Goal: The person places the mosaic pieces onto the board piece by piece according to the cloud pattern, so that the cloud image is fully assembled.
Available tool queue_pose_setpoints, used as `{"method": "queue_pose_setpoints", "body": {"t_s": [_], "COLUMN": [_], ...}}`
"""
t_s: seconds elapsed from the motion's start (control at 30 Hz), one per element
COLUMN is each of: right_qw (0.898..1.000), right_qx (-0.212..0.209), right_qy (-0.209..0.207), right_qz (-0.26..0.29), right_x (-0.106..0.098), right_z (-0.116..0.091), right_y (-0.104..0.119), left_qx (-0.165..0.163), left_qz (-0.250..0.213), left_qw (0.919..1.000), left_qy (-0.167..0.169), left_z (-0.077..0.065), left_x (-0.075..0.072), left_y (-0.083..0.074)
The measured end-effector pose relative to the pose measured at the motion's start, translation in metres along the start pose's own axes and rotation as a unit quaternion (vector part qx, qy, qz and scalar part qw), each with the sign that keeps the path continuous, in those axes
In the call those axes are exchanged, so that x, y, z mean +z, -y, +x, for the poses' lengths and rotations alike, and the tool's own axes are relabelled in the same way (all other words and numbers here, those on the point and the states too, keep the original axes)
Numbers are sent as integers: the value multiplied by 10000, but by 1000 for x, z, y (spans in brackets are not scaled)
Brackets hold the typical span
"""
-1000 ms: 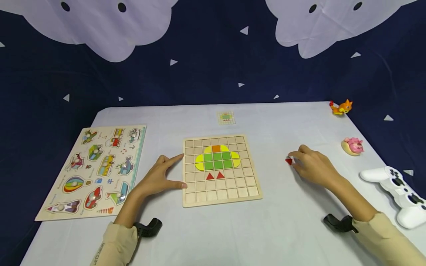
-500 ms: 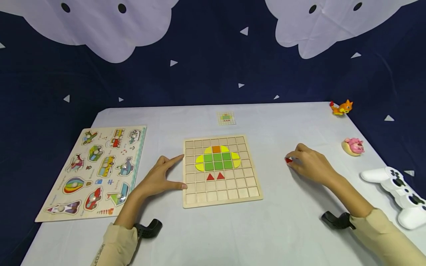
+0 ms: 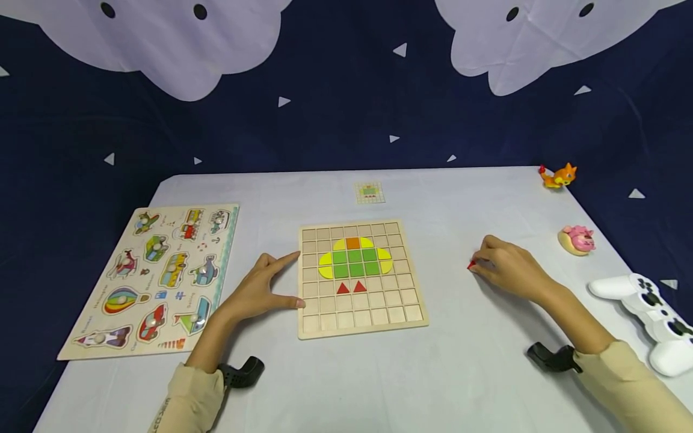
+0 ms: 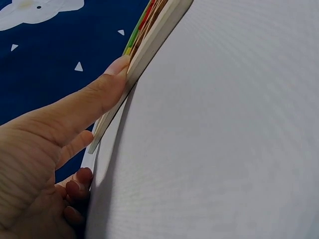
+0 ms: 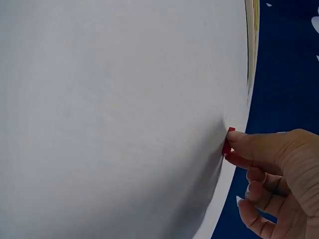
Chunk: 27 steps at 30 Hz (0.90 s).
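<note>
A wooden grid board (image 3: 373,313) lies mid-table with green squares (image 3: 354,263), yellow curved pieces (image 3: 326,265), one orange piece (image 3: 353,243) and two red triangles (image 3: 360,287) on it. Along its left edge, the spread thumb and index finger of my left hand (image 3: 257,291) touch the rim. In the left wrist view the thumb (image 4: 94,102) rests against the board's side (image 4: 154,42). Well to the right of the board, my right hand (image 3: 506,267) pinches a small red piece (image 5: 228,142) between thumb and index finger, close to the tabletop. Its full shape is partly hidden.
A small pattern card (image 3: 370,192) lies behind the board. On the left is a picture puzzle board (image 3: 162,270) with vehicle pieces. At the right are an orange toy figure (image 3: 559,176), a pink toy figure (image 3: 577,240) and a white game controller (image 3: 646,319).
My right fingers have closed on the red triangle, which lay at their tips a second ago and now stands tilted between them. My left hand and the grid board hold still.
</note>
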State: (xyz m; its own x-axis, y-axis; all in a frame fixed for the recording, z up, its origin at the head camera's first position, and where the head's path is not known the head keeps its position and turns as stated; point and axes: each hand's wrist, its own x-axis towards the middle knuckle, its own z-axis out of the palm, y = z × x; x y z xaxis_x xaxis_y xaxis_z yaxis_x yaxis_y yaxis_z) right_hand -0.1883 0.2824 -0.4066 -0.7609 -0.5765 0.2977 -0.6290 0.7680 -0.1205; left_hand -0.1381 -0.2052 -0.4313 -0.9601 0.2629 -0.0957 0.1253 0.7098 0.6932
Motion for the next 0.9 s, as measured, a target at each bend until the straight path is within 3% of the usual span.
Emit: {"method": "queue_pose_setpoints", "body": {"t_s": [0.37, 0.9], "right_qw": [9992, 9918], "right_qx": [231, -915], "right_qy": [155, 310], "right_qz": [281, 837], "right_x": [2, 23], "right_z": [13, 62], "right_y": [8, 83], "left_qx": [54, -3], "left_qz": [-41, -14], "left_qw": [10000, 10000], "left_qy": [-22, 3], "left_z": [1, 1], "left_x": [0, 0], "left_y": [1, 1]}}
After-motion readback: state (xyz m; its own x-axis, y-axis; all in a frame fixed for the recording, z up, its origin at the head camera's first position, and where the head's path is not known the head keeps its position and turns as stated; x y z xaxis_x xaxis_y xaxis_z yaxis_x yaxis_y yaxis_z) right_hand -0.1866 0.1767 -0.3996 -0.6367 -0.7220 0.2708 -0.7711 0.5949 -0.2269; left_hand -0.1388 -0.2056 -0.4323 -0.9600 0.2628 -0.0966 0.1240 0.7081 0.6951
